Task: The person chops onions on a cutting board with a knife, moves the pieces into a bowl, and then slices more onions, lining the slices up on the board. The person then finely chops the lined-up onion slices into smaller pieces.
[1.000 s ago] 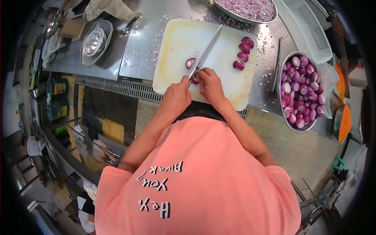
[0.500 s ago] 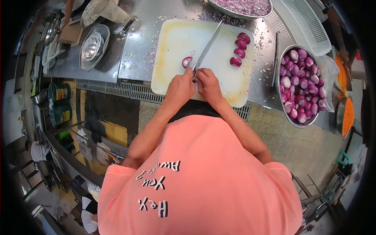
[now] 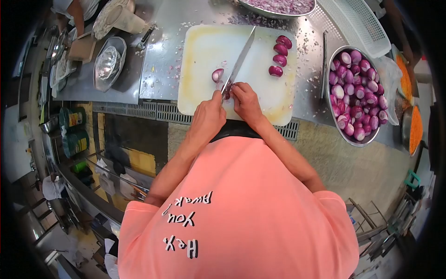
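My left hand (image 3: 209, 113) is closed round the handle of a long kitchen knife (image 3: 241, 56). The blade points away across the white cutting board (image 3: 200, 51), its rear part beside my right fingers. My right hand (image 3: 246, 100) is bent, with its fingertips pinching a small red onion piece (image 3: 227, 94) against the board; the fingers hide most of it. A cut red onion piece (image 3: 217, 75) lies just left of the blade. Toward the right side of the board, several peeled red onions (image 3: 279, 60) sit in a row.
A metal bowl of peeled red onions (image 3: 357, 97) stands at right, near a white perforated basket (image 3: 360, 28). Chopped onion (image 3: 283, 5) fills a bowl at the back. At left are a clear plastic-lined bowl (image 3: 110, 63) and another person's arm (image 3: 76, 16). Onion bits litter the metal table.
My left hand has drawn the knife back toward me and slightly left, leaving more of the blade showing. My right hand stays at the onion piece. The whole view has shifted slightly.
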A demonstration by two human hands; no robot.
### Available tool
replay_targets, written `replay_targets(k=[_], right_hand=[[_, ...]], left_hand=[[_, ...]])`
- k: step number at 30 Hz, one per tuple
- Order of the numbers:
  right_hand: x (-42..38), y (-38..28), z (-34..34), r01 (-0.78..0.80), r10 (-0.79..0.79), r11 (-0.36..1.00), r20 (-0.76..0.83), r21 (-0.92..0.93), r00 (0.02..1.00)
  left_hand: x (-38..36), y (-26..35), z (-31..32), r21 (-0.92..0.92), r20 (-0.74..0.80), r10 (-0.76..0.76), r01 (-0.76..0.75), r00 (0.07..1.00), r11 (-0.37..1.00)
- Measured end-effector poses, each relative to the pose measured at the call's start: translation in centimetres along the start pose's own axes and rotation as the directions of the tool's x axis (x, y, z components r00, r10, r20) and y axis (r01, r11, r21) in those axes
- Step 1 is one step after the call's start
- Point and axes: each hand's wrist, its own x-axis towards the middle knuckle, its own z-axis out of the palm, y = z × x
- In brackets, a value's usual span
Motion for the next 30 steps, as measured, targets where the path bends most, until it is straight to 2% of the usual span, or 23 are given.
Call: replay_targets(k=[3, 5, 7, 9, 11, 13, 15, 16, 17, 19, 20, 24, 26, 29, 30], right_hand=[[-0.1, 0.5, 0.1, 0.005, -0.005, 1.000, -0.008, 0.007, 1.000], [0.0, 0.6, 0.0, 0.017, -0.017, 1.000, 0.000, 0.004, 1.000], [0.3, 0.6, 0.0, 0.033, -0.034, 0.999, 0.007, 0.005, 0.999], [0.4, 0.8, -0.2, -0.082, 0.081, 0.996, 0.037, 0.021, 0.996], [0.9, 0.1, 0.0, -0.124, 0.124, 0.992, 0.010, -0.033, 0.992], [1.4, -1.1, 0.3, -0.168, 0.167, 0.981, -0.017, -0.097, 0.986], [2.1, -2.4, 0.9, -0.143, 0.164, 0.972, 0.103, -0.187, 0.981], [2.1, -2.6, 1.1, -0.106, 0.138, 0.978, 0.174, -0.182, 0.975], [1.8, -2.6, 1.0, -0.105, 0.139, 0.976, 0.172, -0.192, 0.975], [1.6, -2.7, 0.8, -0.076, 0.128, 0.968, 0.213, -0.238, 0.969], [1.5, -2.3, 0.0, -0.142, 0.192, 0.960, 0.199, -0.241, 0.961], [1.0, 2.3, -5.1, -0.135, 0.132, 0.927, -0.034, -0.349, 0.991], [1.5, 3.1, -8.0, -0.096, 0.100, 0.860, -0.021, -0.502, 0.995], [2.9, 1.6, -8.5, -0.098, 0.116, 0.842, 0.001, -0.530, 0.993], [3.3, 1.6, -8.0, -0.069, 0.109, 0.866, 0.052, -0.496, 0.993]], left_hand=[[0.9, -1.4, 2.4, 0.018, -0.037, -0.037, 0.038, 0.999, 0.999], [2.1, -2.0, 2.9, -0.044, -0.082, 0.017, -0.020, 0.996, 0.999], [1.8, -1.6, 1.0, -0.083, -0.051, -0.025, 0.021, 0.998, 0.996], [1.0, -1.2, -1.3, -0.116, -0.007, -0.060, 0.059, 0.998, 0.992], [-0.1, -1.1, -3.0, -0.177, -0.069, -0.163, 0.148, 0.984, 0.973], [-0.2, -3.1, -3.4, -0.184, -0.094, -0.193, 0.173, 0.977, 0.967], [0.1, -5.9, -2.8, -0.200, -0.130, -0.220, 0.192, 0.967, 0.961], [0.4, -7.2, -2.3, -0.145, -0.129, -0.246, 0.227, 0.961, 0.963], [0.5, -8.3, -1.6, -0.091, -0.130, -0.273, 0.263, 0.953, 0.961], [0.4, -7.7, -1.7, -0.154, -0.128, -0.295, 0.274, 0.947, 0.949], [0.2, -7.4, -1.8, -0.112, -0.131, -0.265, 0.251, 0.955, 0.961], [-0.3, -7.4, -1.0, -0.082, -0.203, -0.228, 0.215, 0.952, 0.973], [-0.3, -7.5, -1.0, -0.067, -0.188, -0.245, 0.237, 0.951, 0.969], [-0.1, -7.5, -1.1, -0.074, -0.153, -0.245, 0.236, 0.957, 0.969], [-0.1, -7.6, -1.1, -0.044, -0.154, -0.232, 0.228, 0.960, 0.973]])
